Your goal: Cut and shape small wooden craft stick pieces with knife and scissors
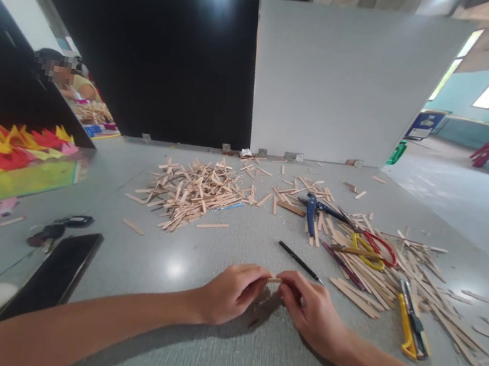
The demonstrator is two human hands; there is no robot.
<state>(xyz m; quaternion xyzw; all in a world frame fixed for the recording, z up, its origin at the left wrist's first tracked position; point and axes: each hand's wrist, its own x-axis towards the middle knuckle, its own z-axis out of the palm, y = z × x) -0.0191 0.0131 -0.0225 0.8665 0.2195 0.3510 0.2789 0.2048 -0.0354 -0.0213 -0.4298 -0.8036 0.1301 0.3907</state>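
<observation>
Between my two hands is a small piece of wooden stick [274, 280], pinched at both ends just above the grey table. My left hand [233, 293] has thumb and fingers closed on its left end. Its right end is in the pinch of my right hand [310, 309]. Most of the stick is covered by my fingertips. A small brown scrap [253, 322] lies on the table under my hands. Just beyond my right hand rests a black pen-like tool [300, 262].
A heap of short wooden sticks [198, 194] lies ahead. To the right are pliers [312, 213], yellow- and red-handled scissors [371, 249], longer sticks [357, 297] and a yellow box cutter [411, 323]. At left are a phone [53, 276], keys [48, 234] and folded paper [1, 148]. Upright boards [349, 88] stand behind.
</observation>
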